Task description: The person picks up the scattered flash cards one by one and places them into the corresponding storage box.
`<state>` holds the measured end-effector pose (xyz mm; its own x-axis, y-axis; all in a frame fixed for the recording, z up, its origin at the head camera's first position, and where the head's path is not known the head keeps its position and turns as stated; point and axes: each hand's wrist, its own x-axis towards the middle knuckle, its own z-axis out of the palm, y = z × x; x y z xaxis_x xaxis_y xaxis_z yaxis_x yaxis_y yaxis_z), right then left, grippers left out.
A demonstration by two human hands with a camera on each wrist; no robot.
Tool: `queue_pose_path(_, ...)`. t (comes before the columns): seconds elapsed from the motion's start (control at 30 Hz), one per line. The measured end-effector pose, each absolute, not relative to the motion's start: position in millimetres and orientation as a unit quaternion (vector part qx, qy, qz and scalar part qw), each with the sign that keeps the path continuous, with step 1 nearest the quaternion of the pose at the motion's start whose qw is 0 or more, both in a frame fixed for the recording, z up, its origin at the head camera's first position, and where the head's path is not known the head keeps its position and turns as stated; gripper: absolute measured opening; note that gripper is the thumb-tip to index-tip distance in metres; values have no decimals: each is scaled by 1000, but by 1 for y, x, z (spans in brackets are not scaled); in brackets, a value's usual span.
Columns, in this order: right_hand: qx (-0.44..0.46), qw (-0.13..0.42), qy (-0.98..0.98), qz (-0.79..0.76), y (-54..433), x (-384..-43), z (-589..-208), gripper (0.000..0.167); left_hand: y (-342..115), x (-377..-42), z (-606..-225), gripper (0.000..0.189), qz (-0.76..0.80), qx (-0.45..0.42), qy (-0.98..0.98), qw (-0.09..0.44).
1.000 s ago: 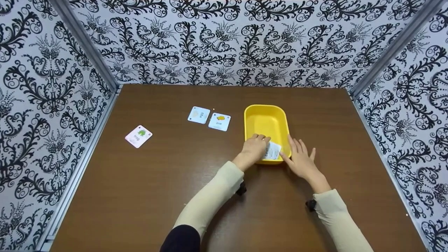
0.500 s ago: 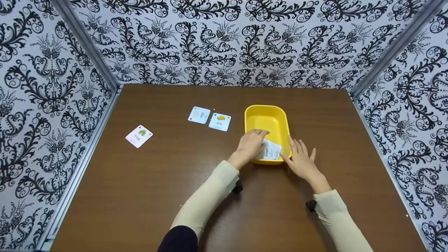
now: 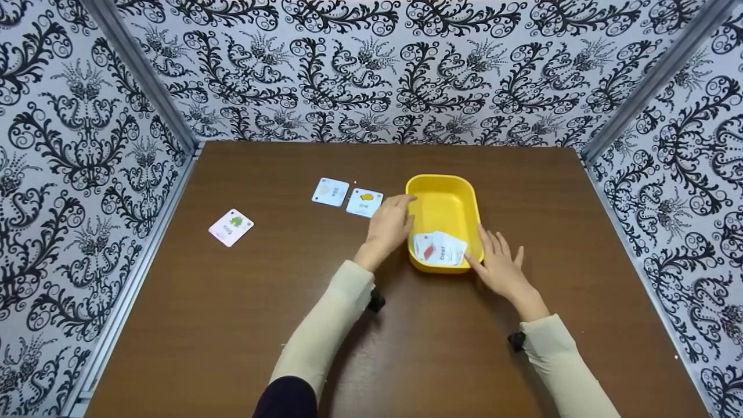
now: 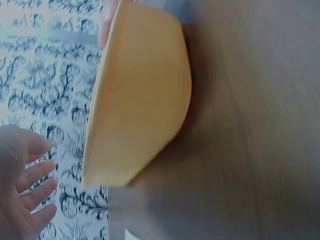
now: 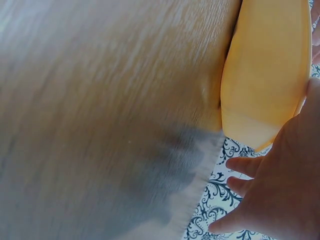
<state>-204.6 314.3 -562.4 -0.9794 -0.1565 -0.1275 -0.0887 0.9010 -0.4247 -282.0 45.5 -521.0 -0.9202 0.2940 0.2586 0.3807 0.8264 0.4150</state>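
Observation:
A yellow plastic tray [image 3: 444, 269] stands right of the table's middle. Inside, at its near end, lie a picture card reading "beef" [image 3: 449, 248] and a card with a red picture [image 3: 424, 246], partly overlapping. Just off the tray's left rim, my left hand [image 3: 386, 225] holds nothing; its fingers look loosely extended in the left wrist view. Its fingers come close to a card with a yellow picture [image 3: 364, 201], whose edge they partly cover. My right hand [image 3: 499, 267] rests against the tray's near right side, fingers spread and thumb at the rim.
An egg card [image 3: 331, 192] lies beside the yellow-picture card, left of the tray. Farther left is a pink-edged frog card [image 3: 231, 227]. Patterned walls [image 3: 365, 69] with metal posts enclose the brown table [image 3: 261, 313] at the back and sides.
My left hand has let go of the cards in the tray and moved left and away, out over the rim. The red-picture card now shows. My right hand has stayed put.

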Motion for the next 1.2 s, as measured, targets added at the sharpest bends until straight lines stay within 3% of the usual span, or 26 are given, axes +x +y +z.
queue_pose_path(0.23, -64, 80, 971, -215, 314, -203, -561, 81, 9, -293, -521, 39, -261, -136, -948, 122)
queue_pose_path(0.7, -69, 76, 972, -213, 313, -202, -558, 81, -89, -311, -538, 40, -287, -7, -951, 117)
queue_pose_path(1.2, -70, 76, 971, -214, 313, -202, -559, 80, -188, -299, -561, 44, -282, 94, -952, 74)
